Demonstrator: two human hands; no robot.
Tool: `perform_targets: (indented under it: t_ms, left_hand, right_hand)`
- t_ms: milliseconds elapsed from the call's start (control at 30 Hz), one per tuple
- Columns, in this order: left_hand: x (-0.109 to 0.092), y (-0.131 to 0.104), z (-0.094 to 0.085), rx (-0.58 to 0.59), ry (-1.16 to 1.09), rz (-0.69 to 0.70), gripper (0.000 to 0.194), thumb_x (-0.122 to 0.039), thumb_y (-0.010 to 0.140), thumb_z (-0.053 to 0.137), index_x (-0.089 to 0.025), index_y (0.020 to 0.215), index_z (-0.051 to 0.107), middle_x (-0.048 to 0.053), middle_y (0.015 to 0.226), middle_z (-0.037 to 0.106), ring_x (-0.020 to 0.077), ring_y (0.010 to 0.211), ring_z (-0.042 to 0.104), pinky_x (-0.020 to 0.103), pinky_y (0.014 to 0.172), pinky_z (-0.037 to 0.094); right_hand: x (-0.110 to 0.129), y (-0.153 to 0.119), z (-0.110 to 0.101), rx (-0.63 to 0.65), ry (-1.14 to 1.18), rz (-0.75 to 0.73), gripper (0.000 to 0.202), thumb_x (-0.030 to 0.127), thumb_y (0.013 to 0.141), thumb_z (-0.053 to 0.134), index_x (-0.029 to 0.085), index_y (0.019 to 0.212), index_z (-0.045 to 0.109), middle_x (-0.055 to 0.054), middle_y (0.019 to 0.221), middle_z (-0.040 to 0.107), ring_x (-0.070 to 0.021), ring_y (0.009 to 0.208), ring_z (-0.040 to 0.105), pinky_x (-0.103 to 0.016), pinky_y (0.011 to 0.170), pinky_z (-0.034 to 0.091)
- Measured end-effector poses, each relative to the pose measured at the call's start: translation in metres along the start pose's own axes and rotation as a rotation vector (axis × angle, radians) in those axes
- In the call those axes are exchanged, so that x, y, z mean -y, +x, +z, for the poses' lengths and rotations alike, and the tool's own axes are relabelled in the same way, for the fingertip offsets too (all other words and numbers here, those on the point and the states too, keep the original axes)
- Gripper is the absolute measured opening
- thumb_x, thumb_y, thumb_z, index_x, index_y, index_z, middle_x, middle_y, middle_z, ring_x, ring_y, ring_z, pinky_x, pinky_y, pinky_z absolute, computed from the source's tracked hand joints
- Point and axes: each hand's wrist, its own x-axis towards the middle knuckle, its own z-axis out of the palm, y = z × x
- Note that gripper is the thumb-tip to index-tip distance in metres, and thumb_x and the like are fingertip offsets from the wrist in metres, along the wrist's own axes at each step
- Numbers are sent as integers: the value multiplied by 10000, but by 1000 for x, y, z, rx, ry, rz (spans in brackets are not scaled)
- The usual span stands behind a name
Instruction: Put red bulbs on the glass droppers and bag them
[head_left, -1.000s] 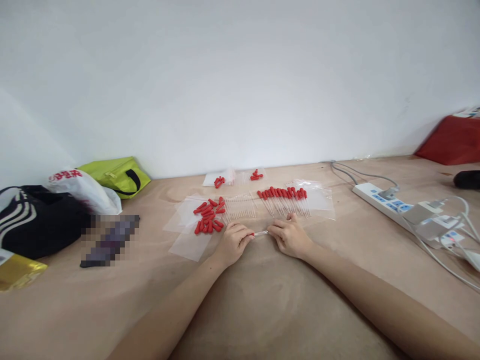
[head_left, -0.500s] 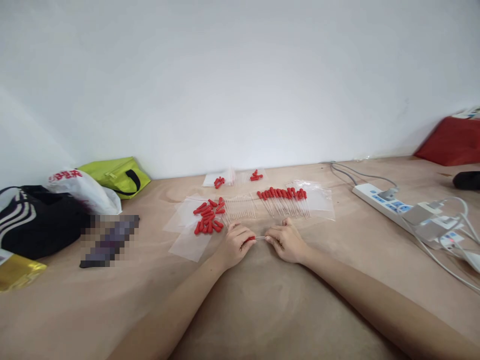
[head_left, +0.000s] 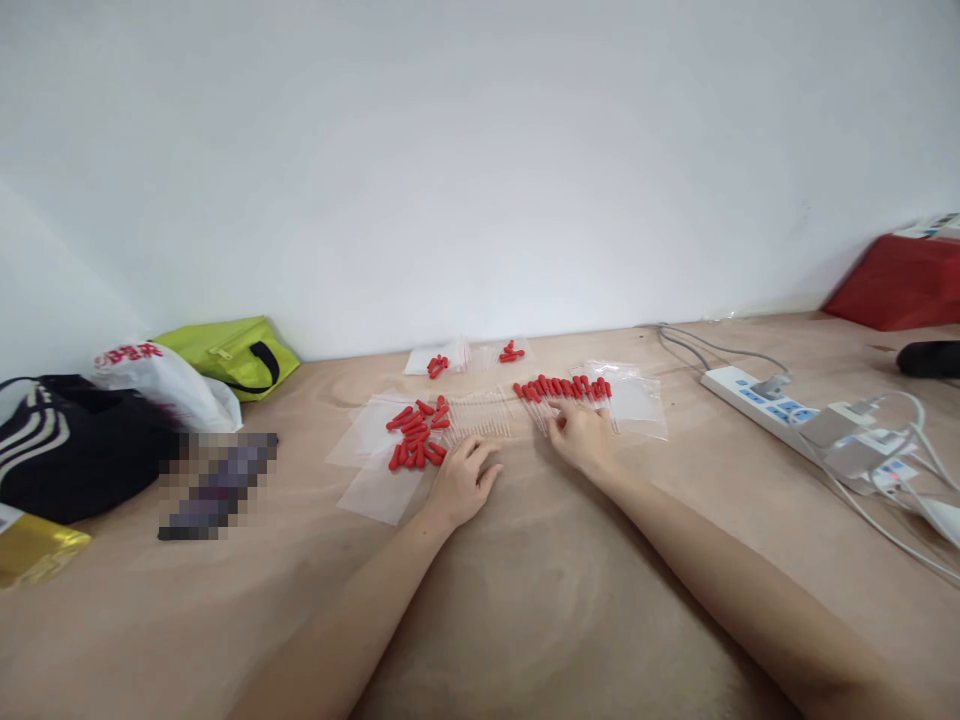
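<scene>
My left hand [head_left: 463, 485] rests on the table with its fingers apart and nothing in them. Just beyond its fingertips lie a row of bare glass tubes [head_left: 480, 412] and a pile of red rubber bulbs [head_left: 414, 435] on clear plastic bags [head_left: 384, 497]. My right hand [head_left: 581, 436] reaches over a row of glass droppers [head_left: 562, 386] with red bulbs. Its thumb and fingers are closed around a dropper's tube near the left part of that row. The hand hides the lower ends of several droppers.
Two small groups of red bulbs [head_left: 511, 352] lie on bags near the wall. At right a white power strip [head_left: 757, 395] carries plugs and loose cables. A black bag [head_left: 90, 450], a white plastic bag [head_left: 169, 385] and a lime-green bag [head_left: 232, 350] stand at left.
My right hand has moved forward from the front of the table to the dropper row, taking the dropper along. My left hand has let go of its red bulb and opened.
</scene>
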Motion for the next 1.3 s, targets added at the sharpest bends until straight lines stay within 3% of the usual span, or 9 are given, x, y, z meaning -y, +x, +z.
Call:
perform_targets:
  t_ms: [133,367,600,900,1100,1233,1300]
  left_hand:
    - [0,0,1,64,-16,50,129,-186,819,482,-178,832,610,49,867,602,178,817,568,329,760,455]
    - [2,-1,3,60,-66,97,178,-188,826,473,-188,897,636,48,920,645,178,872,587,329,786,471]
    - [0,0,3,69,-36,91,197,-190,828,469,-187,920,643,53,960,649,184,911,590,336,812,478]
    - [1,1,2,90,-38,102,198,-169,822,468,-167,922,638,65,963,642,191,931,576,345,826,467]
    - [2,-3,-4,48,98,89,149,-202,801,507,-180,887,627,54,888,628,200,868,554,345,787,440]
    - [4,0,-19,-21,422,-93,132,-253,782,532,-162,830,615,77,850,587,234,839,517,356,734,402]
    - [5,4,-26,-9,580,-200,166,-272,775,539,-143,856,603,98,872,573,254,856,502,359,723,385]
  right_hand:
    - [11,18,14,-27,-53,135,215,242,804,406,169,912,577,-76,788,654,-219,808,557,-351,771,220]
    - [16,30,30,6,-144,191,203,235,783,411,144,855,577,-113,780,647,-233,780,567,-370,764,222]
    - [28,31,30,-31,-102,88,250,304,802,407,162,830,610,-110,825,657,-236,828,551,-383,772,218]
    - [49,38,43,83,-167,107,282,250,795,409,102,818,647,-164,823,656,-245,817,568,-387,777,230]
    - [43,25,16,248,-227,109,278,252,801,422,102,777,654,-175,811,652,-240,776,587,-397,813,229]
    - [26,13,-12,465,-221,76,198,263,761,483,147,717,638,-112,782,658,-234,769,586,-418,839,230]
    - [20,9,-20,489,-171,77,190,316,748,506,170,722,626,-87,790,659,-235,789,580,-408,817,254]
